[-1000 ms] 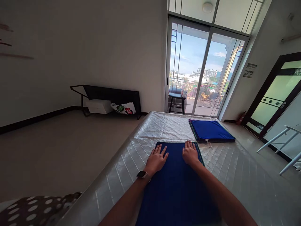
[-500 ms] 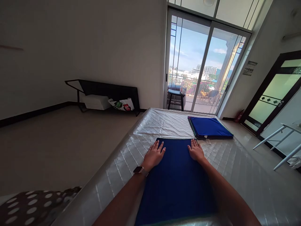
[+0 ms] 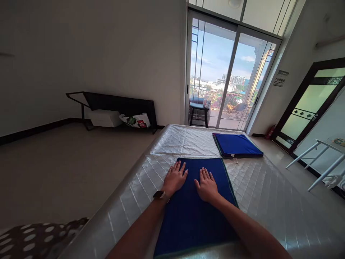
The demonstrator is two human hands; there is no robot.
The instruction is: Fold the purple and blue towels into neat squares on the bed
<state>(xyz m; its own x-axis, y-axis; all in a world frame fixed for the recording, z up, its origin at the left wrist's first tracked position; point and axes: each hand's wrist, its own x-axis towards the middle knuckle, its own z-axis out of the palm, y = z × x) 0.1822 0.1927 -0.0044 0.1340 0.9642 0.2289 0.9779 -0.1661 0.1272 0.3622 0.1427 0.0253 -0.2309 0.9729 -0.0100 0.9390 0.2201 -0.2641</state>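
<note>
A blue cloth [image 3: 194,223] with a dark green edge lies flat on the silvery quilted mattress [image 3: 134,201]. My left hand [image 3: 175,178] rests palm down near the cloth's far left corner, fingers apart, a watch on its wrist. My right hand [image 3: 207,185] lies flat on the middle of the cloth, fingers stretched out and thumb apart. Neither hand grips anything. Beyond the cloth, to the right, sits a stack of folded blue cloths [image 3: 237,144] with a small white tag at its near edge.
A brown polka-dot fabric [image 3: 35,237] lies at the lower left. Against the wall stands a low black rack [image 3: 118,102] with a white box [image 3: 105,118] and a printed bag [image 3: 136,120]. A white-legged table [image 3: 323,151] stands at the right, glass sliding doors [image 3: 223,72] behind.
My right hand has slid from the cloth's far right corner inward and nearer to me, uncovering the right edge. My left hand stays at the left corner. The view has shifted slightly.
</note>
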